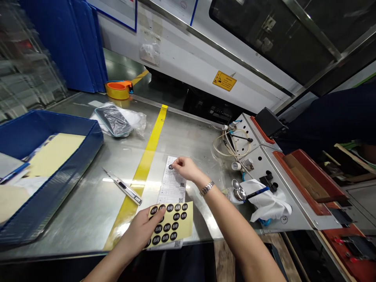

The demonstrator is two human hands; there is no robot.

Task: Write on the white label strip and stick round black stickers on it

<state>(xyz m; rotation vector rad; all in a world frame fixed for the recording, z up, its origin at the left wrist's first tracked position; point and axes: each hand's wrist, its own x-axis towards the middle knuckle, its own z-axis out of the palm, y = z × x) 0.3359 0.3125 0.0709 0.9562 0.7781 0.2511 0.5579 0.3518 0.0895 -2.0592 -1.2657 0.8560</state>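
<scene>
The metal surface (199,133) looks slick; clock directions run from the right hand (187,169). A loose paper could slide on it if bumped.

The blue bin (70,164) stands at 9 o'clock, well apart from both hands, and seems little threat.

The printed paper strip (173,190) lies from just under the right fingers towards 7 o'clock. Nothing visible pins its far end, so a sideways press might skew it.

The sticker sheet (169,217) is at 6 o'clock, overlapping the strip's near part. The left hand (139,231) grips its left edge, thumb on top; dragging the sheet could shift the strip, and thumb pressure might crease it or lift a sticker.

The utility knife (125,189) lies at about 8 o'clock, its blade seemingly out and pointing away; a careless left reach could nick a finger.

The right fingers are pinched narrow at a round black sticker (170,167) at the strip's far end. Whether it is already stuck I cannot tell; a tilted pinch could leave it crooked or wrinkled.
</scene>
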